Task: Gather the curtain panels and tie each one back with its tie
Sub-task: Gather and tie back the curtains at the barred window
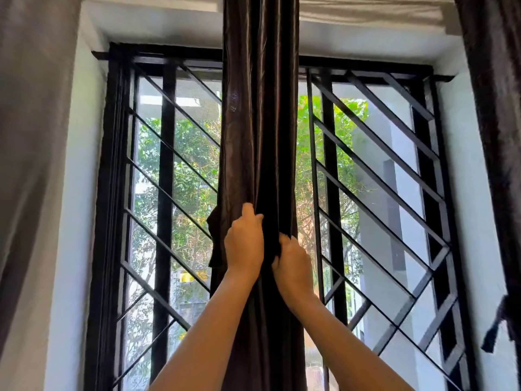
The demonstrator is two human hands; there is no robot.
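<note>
Before black grille (167, 165), glossy pleated curtain (259, 108)

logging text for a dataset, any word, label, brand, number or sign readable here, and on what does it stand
No text can be read in this view.
The dark curtain panel: no printed tag or label shows.
The window grille: no markings show.
The yellow patch outside, seen through the glass: too blurred to tell whether it bears writing.
</note>
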